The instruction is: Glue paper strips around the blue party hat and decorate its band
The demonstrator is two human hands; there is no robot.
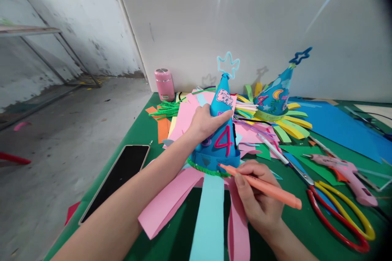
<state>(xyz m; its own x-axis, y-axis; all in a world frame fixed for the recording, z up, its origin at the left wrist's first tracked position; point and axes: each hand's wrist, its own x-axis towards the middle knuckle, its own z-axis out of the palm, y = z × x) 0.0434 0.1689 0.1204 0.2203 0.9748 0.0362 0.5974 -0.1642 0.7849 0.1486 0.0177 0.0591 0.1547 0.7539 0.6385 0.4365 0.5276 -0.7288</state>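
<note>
A blue paper cone hat (224, 89) stands upright on the green table, topped by a light-blue crown-shaped wire. It bears a pink number 4 (224, 140), and green trim rings its base. Pink paper loops (171, 202) and a light-blue strip (211, 216) spread from the base toward me. Across the cone's middle, my left hand (206, 121) is wrapped round the hat; its fingers behind are partly hidden. My right hand (260, 193) grips an orange marker (269, 187), whose tip touches or nearly touches the blue band above the green trim.
Scissors (312, 185) and a pink glue gun (343, 171) lie at the right. Behind them stands a second decorated blue hat (273, 94). A phone (118, 177) rests near the left edge, and a pink bottle (164, 85) stands by the white board (245, 20).
</note>
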